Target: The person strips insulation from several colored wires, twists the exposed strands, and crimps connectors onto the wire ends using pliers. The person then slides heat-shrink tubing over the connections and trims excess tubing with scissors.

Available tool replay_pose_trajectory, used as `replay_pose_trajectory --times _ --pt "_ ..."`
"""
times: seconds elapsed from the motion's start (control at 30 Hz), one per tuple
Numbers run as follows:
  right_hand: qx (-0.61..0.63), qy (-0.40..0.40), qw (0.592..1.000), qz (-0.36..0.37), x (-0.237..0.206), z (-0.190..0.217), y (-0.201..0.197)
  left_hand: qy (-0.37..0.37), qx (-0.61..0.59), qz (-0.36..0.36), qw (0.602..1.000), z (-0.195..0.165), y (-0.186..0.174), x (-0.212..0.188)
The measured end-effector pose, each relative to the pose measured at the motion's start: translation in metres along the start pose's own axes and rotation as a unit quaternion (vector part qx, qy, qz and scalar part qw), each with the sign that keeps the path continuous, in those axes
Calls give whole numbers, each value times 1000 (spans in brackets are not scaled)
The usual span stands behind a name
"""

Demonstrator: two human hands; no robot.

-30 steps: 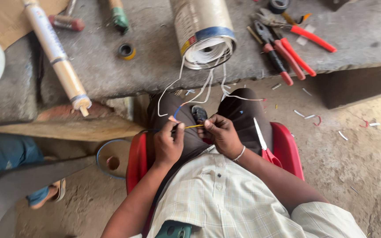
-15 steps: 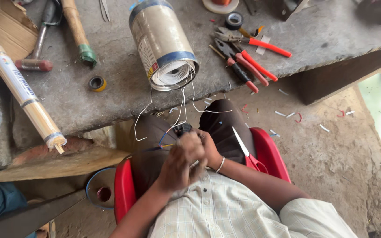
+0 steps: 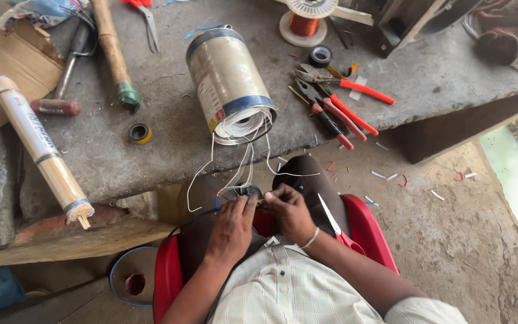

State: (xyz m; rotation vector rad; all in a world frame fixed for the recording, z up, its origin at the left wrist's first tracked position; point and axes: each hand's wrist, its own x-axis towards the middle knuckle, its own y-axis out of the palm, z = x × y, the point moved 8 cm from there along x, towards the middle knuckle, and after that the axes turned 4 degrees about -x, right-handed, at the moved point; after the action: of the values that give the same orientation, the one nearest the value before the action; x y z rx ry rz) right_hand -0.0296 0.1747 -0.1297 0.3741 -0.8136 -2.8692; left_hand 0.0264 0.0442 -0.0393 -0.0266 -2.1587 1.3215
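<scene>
**Fingers pinched on thin wires over the lap**

Fingers (image 3: 252, 204) of the left hand (image 3: 230, 231): closed together, pinching a small dark part (image 3: 248, 192) and the thin white wires (image 3: 241, 171) that meet it. Fingers of the right hand (image 3: 292, 211): drawn together on the same bundle just beside the left, holding a fine yellowish strand; a pale bangle sits on this wrist.

Location of the work: above the knees of the seated person, in front of the worktop (image 3: 169, 144), over a red chair (image 3: 367, 231).

White wires: run up from the hands to the open end of a large tin can (image 3: 229, 84) lying on its side on the worktop, its mouth packed with white coiled wire.

Scissors (image 3: 334, 225), red handles: resting on the right thigh, just beside the right forearm.

On the worktop, right of the can: red-handled pliers (image 3: 337, 114) and an orange-handled cutter (image 3: 355, 87), a black tape roll (image 3: 320, 56), a spool of copper wire (image 3: 304, 18).

Left of the can: small yellow-and-black tape roll (image 3: 139, 133), a hammer (image 3: 61, 90), a wooden handle with a green end (image 3: 115, 54), a long cartridge tube (image 3: 40, 147), cardboard (image 3: 1, 78).

Floor (image 3: 451, 228): scattered wire offcuts.
</scene>
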Motion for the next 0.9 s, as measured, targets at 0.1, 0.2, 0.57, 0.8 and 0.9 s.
replay_pose_trajectory --times 0.1,0.2,0.57,0.8,0.9 --pt "54 49 997 27 -5 -5 4 -39 -72 30 996 8 -4 1" --pt "20 52 998 43 -8 -1 7 -37 -53 29 998 6 -9 8" --pt "109 130 985 13 -20 -6 -8 -5 -140 -67 988 -5 -37 5" --pt "-104 -303 944 -84 -10 157 -86 -41 -130 -101 985 10 -48 -1" --pt "-213 -338 915 -60 -13 196 -69 -33 -133 -62 989 0 -41 3"
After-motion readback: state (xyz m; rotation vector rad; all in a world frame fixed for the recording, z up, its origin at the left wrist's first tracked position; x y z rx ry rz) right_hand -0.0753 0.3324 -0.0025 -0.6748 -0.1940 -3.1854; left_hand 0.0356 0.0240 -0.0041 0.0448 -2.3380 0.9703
